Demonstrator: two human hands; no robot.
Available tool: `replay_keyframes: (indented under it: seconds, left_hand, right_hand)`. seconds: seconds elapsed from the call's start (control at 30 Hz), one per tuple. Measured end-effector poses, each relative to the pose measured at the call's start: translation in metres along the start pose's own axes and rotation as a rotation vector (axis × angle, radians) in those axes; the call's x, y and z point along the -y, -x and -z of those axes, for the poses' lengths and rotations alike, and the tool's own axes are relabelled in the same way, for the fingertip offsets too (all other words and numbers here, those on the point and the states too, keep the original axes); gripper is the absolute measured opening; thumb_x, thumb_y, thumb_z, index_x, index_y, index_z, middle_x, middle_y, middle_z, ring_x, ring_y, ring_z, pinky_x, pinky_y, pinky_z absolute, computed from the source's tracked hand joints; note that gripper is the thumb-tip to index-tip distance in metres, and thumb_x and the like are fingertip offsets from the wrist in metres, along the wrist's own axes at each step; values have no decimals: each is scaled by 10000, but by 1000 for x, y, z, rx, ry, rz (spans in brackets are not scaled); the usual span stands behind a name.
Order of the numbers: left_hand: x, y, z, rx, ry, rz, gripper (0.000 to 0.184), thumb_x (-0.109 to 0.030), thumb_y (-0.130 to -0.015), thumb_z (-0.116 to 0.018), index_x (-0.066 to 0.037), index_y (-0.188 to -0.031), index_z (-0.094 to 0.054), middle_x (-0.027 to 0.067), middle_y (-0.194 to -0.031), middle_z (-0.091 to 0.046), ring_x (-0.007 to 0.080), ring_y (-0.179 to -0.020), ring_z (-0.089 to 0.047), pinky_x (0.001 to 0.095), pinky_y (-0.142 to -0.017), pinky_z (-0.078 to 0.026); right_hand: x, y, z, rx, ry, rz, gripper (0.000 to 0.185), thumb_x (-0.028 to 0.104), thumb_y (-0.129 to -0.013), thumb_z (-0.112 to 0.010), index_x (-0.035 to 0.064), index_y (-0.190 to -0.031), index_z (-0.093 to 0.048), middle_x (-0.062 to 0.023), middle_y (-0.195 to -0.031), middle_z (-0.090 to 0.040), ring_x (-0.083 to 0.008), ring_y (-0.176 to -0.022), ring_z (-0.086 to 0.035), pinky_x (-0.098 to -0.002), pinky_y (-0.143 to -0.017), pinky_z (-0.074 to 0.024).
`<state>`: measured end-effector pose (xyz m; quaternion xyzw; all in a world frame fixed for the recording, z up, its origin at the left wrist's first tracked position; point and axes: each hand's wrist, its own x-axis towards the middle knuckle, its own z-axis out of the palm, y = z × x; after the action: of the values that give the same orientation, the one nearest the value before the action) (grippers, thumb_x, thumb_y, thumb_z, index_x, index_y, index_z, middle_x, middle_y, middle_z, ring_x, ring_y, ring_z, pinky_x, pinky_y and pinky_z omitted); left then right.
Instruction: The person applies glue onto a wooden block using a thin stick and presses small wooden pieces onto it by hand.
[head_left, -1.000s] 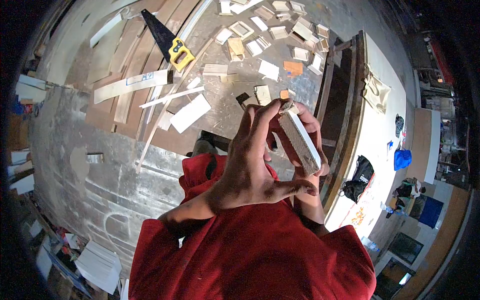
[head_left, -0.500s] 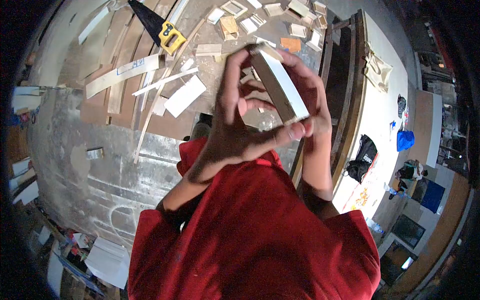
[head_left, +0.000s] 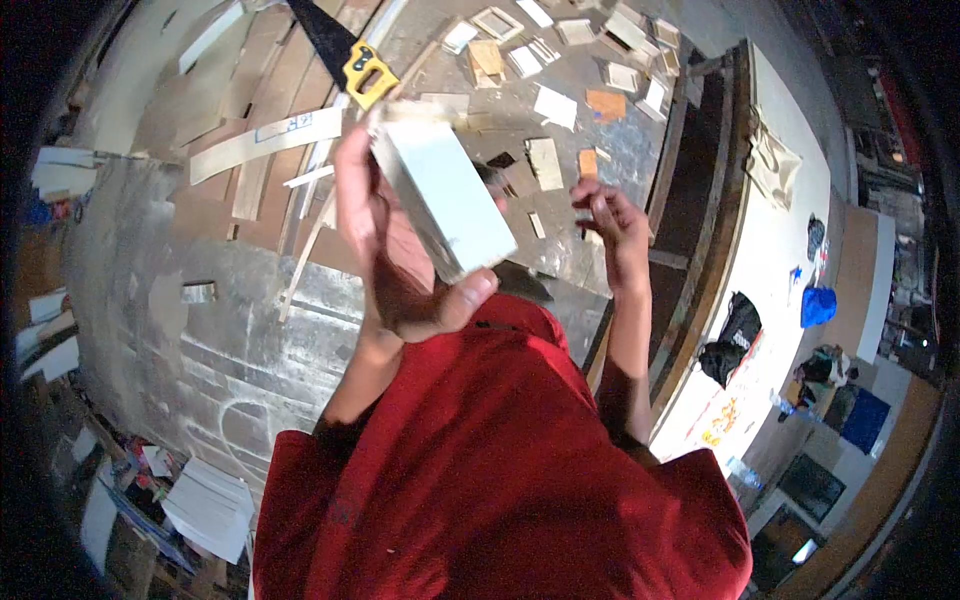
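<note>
Gripping: the white-faced block [head_left: 458, 190] is clasped by the left hand [head_left: 400, 268], its thumb pressed near the lower end.
Block: held raised and tilted, above the work surface [head_left: 570, 225].
Right hand [head_left: 618, 232]: held apart from the block, fingers curled; whether fully closed cannot be told.
Yellow-handled saw [head_left: 368, 75]: seen beyond the left hand.

Floor [head_left: 240, 330]: I note the yellow-handled saw [head_left: 370, 75] across boards [head_left: 270, 185], small frames [head_left: 497, 22] and offcuts [head_left: 545, 163] scattered. White desk [head_left: 772, 245]: black bag [head_left: 740, 325], blue bag [head_left: 818, 306], beige cloth [head_left: 770, 170].
</note>
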<state>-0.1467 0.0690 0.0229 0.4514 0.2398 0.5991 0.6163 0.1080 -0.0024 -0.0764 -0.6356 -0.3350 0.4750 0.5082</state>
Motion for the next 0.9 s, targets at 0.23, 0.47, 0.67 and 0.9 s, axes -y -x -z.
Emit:
replay_keyframes:
  seconds: [0.23,0.47,0.67,0.9]
  left_hand:
    - [12,5,0,31,-151,-65,1161,-374,-583,-881,27,-1448,-219,180,-1296,-456,278,-1116,-580,410,-881,-569]
    - [3,4,0,195,-437,-228,946,-236,-580,-912,9,-1373,-457,193,-1353,-490,331,-1203,-544,417,-1002,-478]
    - [-13,5,9,290,-377,-65,918,-252,-583,-923,-77,-1383,-508,166,-1353,-501,320,-1201,-557,428,-992,-492]
    - [-26,4,25,209,49,156,1029,-634,-745,-760,124,-1364,-443,210,-1347,-521,265,-1238,-550,383,-1016,-468]
  right_hand:
    - [64,38,-52,244,-173,123,564,372,-872,-754,-65,-1199,-611,-120,-1140,-664,-202,-1005,-639,-317,-883,-497]
    - [125,65,-93,287,-217,239,926,296,-713,-906,-78,-1424,-446,-160,-1192,-658,-182,-1081,-619,-318,-971,-459]
    - [138,75,-106,161,22,162,653,106,-706,-870,-28,-1294,-620,-118,-1017,-700,-146,-912,-624,-281,-843,-478]
    - [160,78,-107,151,328,469,647,122,-617,-890,-25,-1210,-678,-107,-940,-674,-183,-868,-635,-277,-809,-474]
